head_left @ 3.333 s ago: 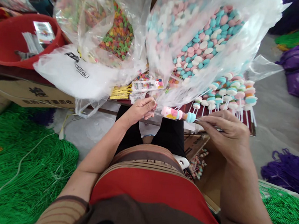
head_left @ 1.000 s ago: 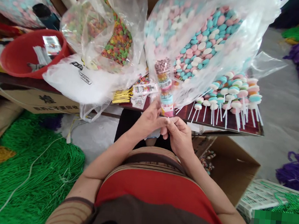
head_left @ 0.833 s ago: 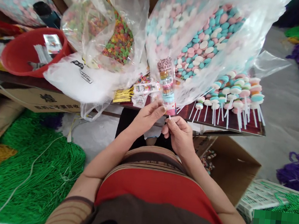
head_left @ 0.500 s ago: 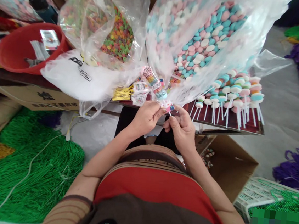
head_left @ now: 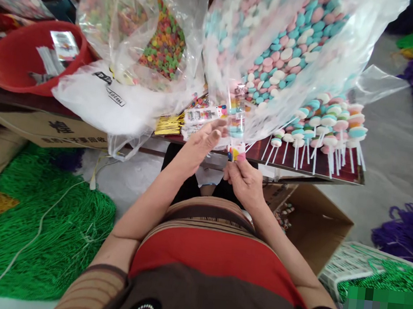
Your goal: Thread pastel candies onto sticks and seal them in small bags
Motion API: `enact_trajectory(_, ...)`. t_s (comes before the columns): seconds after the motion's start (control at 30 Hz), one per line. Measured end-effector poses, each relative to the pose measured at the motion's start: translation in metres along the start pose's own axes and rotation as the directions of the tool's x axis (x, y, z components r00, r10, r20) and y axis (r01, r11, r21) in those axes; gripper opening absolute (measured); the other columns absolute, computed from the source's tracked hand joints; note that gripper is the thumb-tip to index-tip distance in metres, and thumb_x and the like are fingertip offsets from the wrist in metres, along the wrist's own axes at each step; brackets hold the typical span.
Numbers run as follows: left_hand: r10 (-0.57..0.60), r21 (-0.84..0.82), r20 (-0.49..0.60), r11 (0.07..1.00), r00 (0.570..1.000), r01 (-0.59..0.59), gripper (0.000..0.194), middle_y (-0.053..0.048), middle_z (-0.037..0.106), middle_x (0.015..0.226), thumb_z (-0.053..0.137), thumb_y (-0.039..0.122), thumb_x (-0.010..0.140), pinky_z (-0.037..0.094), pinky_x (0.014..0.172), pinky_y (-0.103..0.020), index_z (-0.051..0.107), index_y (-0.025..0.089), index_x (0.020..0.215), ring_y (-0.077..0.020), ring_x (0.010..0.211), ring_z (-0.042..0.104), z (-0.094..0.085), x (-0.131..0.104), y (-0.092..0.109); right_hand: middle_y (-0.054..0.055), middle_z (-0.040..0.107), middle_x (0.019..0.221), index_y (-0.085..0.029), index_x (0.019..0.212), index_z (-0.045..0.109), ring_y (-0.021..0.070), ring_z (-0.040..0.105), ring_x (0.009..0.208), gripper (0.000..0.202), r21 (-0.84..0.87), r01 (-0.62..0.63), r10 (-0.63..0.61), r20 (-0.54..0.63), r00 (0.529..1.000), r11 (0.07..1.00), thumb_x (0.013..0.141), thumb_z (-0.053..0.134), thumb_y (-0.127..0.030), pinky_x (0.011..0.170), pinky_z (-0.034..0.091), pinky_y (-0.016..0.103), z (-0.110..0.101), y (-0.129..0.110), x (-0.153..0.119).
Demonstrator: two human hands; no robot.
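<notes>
A candy skewer in a clear printed wrapper (head_left: 237,123) stands nearly upright over the table's front edge. My right hand (head_left: 245,179) pinches its lower end, where the wrapper is gathered below a coloured band. My left hand (head_left: 204,143) is just to its left, fingers apart and stretched toward the wrapper; whether the fingertips touch it is hard to tell. Beyond my left hand lie flat printed wrappers (head_left: 203,115) and a bundle of yellow twist ties (head_left: 169,124). Unwrapped candy skewers (head_left: 328,119) on white sticks are heaped to the right.
Behind are a large clear bag of pink, blue and white candies (head_left: 281,59) and a bag of small ring candies (head_left: 164,44). A red basin (head_left: 17,63) and a white plastic bag (head_left: 91,91) stand left. Below right is an open cardboard box (head_left: 316,230); green strands (head_left: 35,235) cover the floor.
The wrapped skewer has swung from a leftward tilt to nearly upright. My left hand has let go of its lower end and opened; my right hand has moved slightly down and left.
</notes>
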State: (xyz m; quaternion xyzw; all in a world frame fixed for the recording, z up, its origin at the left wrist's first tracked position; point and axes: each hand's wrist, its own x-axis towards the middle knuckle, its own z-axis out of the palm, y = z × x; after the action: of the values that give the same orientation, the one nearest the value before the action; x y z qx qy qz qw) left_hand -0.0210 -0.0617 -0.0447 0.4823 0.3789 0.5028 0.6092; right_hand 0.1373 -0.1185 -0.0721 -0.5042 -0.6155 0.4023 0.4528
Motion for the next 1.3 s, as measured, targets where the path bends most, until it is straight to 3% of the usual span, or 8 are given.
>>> enact_trajectory(0.37, -0.256, -0.268, 0.114, 0.922, 0.960, 0.278, 0.046, 0.007, 0.047, 0.055, 0.084, 0.060, 0.072, 0.045, 0.053, -0.025, 0.068, 0.019, 0.085, -0.0099, 0.053, 0.049, 0.017, -0.007, -0.015, -0.003, 0.061, 0.059, -0.023, 0.098, 0.073, 0.0117, 0.052, 0.048, 0.032, 0.017, -0.028, 0.028, 0.009, 1.000, 0.999, 0.100, 0.053, -0.049, 0.049, 0.045, 0.025, 0.013, 0.006, -0.007)
enact_trajectory(0.53, -0.253, -0.265, 0.112, 0.925, 0.961, 0.274, 0.045, 0.004, 0.049, 0.056, 0.083, 0.058, 0.074, 0.049, 0.058, -0.027, 0.063, 0.017, 0.070, -0.0100, 0.055, 0.050, 0.008, -0.013, -0.018, -0.001, 0.068, 0.061, -0.021, 0.084, 0.076, 0.0115, 0.059, 0.049, 0.034, 0.005, -0.102, 0.095, 0.298, 0.950, 0.995, 0.095, 0.063, -0.050, 0.052, 0.050, 0.025, -0.020, -0.001, 0.006)
enact_trajectory(0.6, -0.250, -0.268, 0.157, 0.920, 0.955, 0.285, 0.046, 0.005, 0.046, 0.052, 0.084, 0.056, 0.074, 0.054, 0.069, -0.030, 0.061, 0.017, 0.066, -0.0101, 0.054, 0.052, 0.010, -0.017, -0.014, 0.001, 0.074, 0.071, -0.023, 0.097, 0.078, 0.0135, 0.065, 0.059, 0.031, 0.047, -0.129, 0.116, 0.208, 0.971, 0.991, 0.093, 0.067, -0.052, 0.060, 0.056, 0.027, -0.040, -0.005, 0.016)
enact_trajectory(0.7, -0.317, -0.269, 0.408, 0.855, 0.856, 0.444, 0.047, 0.007, 0.041, 0.049, 0.084, 0.058, 0.072, 0.058, 0.080, -0.038, 0.059, 0.018, 0.064, -0.0118, 0.053, 0.054, 0.021, -0.026, -0.012, 0.006, 0.079, 0.095, -0.029, 0.121, 0.072, 0.0214, 0.074, 0.083, 0.057, 0.264, -0.111, 0.097, 0.067, 0.993, 0.958, 0.080, 0.075, -0.067, 0.075, 0.062, 0.038, -0.058, -0.013, 0.027)
enact_trajectory(0.83, -0.361, -0.247, 0.650, 0.731, 0.668, 0.636, 0.053, 0.008, 0.037, 0.053, 0.084, 0.063, 0.069, 0.058, 0.071, -0.039, 0.054, 0.020, 0.066, -0.0109, 0.049, 0.047, 0.036, -0.036, -0.019, 0.005, 0.074, 0.083, -0.029, 0.117, 0.070, 0.0262, 0.074, 0.079, 0.072, 0.411, -0.182, 0.108, 0.197, 0.974, 0.893, 0.066, 0.076, -0.080, 0.074, 0.063, 0.047, -0.049, -0.018, 0.028)
enact_trajectory(1.1, -0.133, 0.429, 0.034, 0.897, 0.991, 0.106, 0.018, 0.002, 0.054, 0.067, 0.070, 0.034, 0.090, 0.049, 0.073, -0.032, 0.058, 0.022, 0.083, -0.0168, 0.066, 0.058, 0.029, -0.017, -0.033, 0.001, 0.073, 0.087, -0.030, 0.102, 0.061, 0.0213, 0.074, 0.089, 0.028, 0.368, 0.048, 0.078, -0.319, 0.945, 0.929, 0.088, 0.074, -0.050, 0.089, 0.060, 0.042, -0.005, -0.002, 0.026)
enact_trajectory(1.2, -0.104, 0.396, 0.089, 0.916, 0.991, 0.061, 0.024, 0.003, 0.052, 0.065, 0.065, 0.042, 0.093, 0.048, 0.068, -0.031, 0.058, 0.021, 0.082, -0.0155, 0.061, 0.055, 0.024, -0.016, -0.034, 0.002, 0.076, 0.092, -0.029, 0.104, 0.065, 0.0211, 0.074, 0.090, 0.030, 0.372, 0.024, 0.068, -0.233, 0.970, 0.928, 0.085, 0.079, -0.048, 0.088, 0.060, 0.041, -0.018, -0.002, 0.026)
enact_trajectory(1.3, -0.275, 0.038, 0.437, 0.957, 0.856, 0.288, 0.045, 0.008, 0.040, 0.054, 0.061, 0.064, 0.090, 0.047, 0.058, -0.030, 0.060, 0.020, 0.083, -0.0100, 0.045, 0.040, 0.019, -0.021, -0.030, 0.006, 0.077, 0.095, -0.027, 0.107, 0.070, 0.0239, 0.074, 0.082, 0.045, 0.382, -0.116, 0.089, 0.087, 0.992, 0.917, 0.074, 0.087, -0.053, 0.071, 0.062, 0.041, -0.043, -0.011, 0.024)
